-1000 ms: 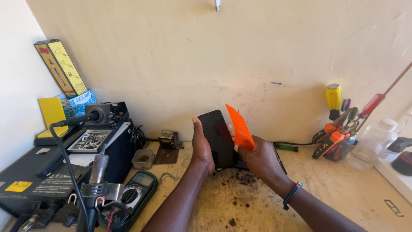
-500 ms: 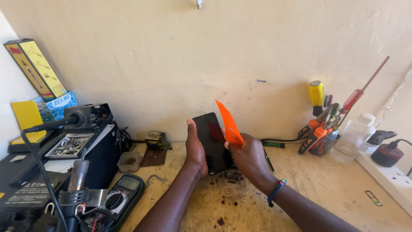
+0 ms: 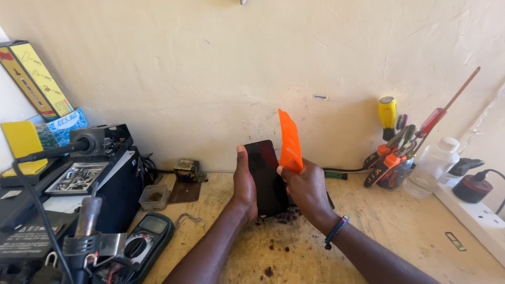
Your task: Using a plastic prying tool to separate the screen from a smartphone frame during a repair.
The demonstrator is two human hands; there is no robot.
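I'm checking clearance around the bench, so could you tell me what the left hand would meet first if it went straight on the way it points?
Probably the cream wall behind the bench; left hand points up and away, though depth is unclear.

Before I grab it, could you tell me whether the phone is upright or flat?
Upright: the left hand props the phone on its bottom edge.

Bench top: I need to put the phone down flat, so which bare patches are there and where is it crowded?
Bare wood lies in front of the right hand, between it and the white power strip. A smaller patch sits between the multimeter and the left hand. The left end is crowded with the black station; the tool jar and plastic bottle fill the wall corner.
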